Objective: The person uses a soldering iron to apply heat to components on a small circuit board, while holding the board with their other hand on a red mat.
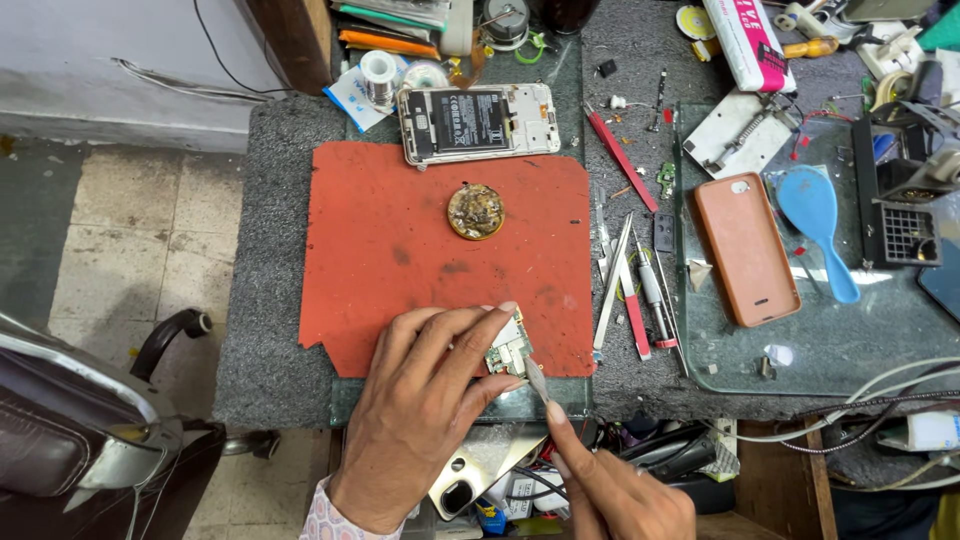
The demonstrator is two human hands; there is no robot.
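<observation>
My left hand (pixel 425 405) pinches a small green circuit board (pixel 510 347) at the near edge of the red work mat (pixel 400 250). My right hand (pixel 615 485) grips thin metal tweezers (pixel 536 380), whose tip touches the board's lower edge. An opened phone (pixel 478 122) with its black battery showing lies at the mat's far edge. A round brass-coloured tin (pixel 475 211) sits on the mat between the phone and my hands.
Screwdrivers, tweezers and a red tool (pixel 630 280) lie right of the mat. On a glass sheet (pixel 850 340) rest an orange phone case (pixel 745 247) and a blue brush (pixel 815 215). Solder spools (pixel 380 72) stand at the back. A chair (pixel 80 420) is at left.
</observation>
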